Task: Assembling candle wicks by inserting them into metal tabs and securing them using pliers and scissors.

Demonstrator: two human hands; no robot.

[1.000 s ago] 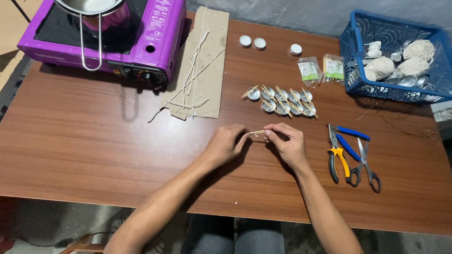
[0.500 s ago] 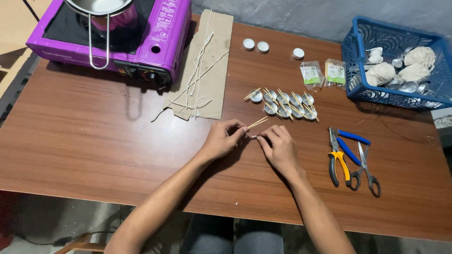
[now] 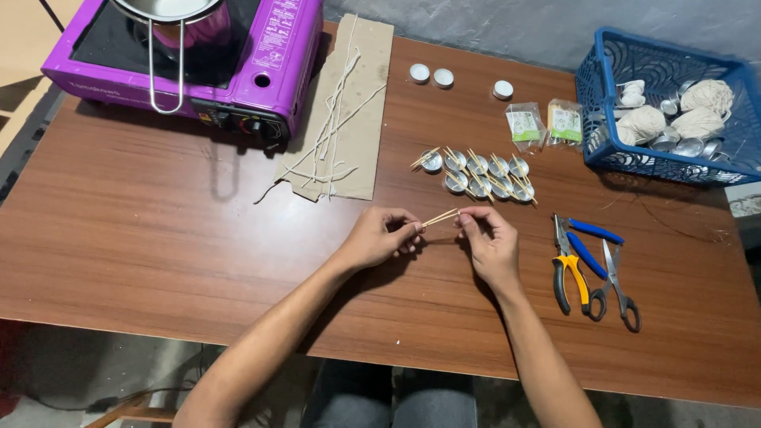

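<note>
Since half a second ago my hands have drawn slightly apart, and the sticks now show between them. At the far left corner of the worktop [image 3: 119, 238] sits the purple stove [image 3: 238, 55], one cardboard sheet [image 3: 349, 119] beside it. My left hand [image 3: 380, 236] and right hand [image 3: 487, 238], near the middle, each have their grip pinched shut on two thin wooden sticks [image 3: 441, 216]. Beyond lie nine small metal cups [image 3: 479, 174] and three white lids [image 3: 456, 79]. Toward the right: pliers [image 3: 569, 265], scissors [image 3: 614, 285], one blue basket [image 3: 602, 79].

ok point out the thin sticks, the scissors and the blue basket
thin sticks [image 3: 441, 216], head view, middle of the pair
scissors [image 3: 617, 281], head view, near the pivot
blue basket [image 3: 590, 91], head view, left wall
</note>
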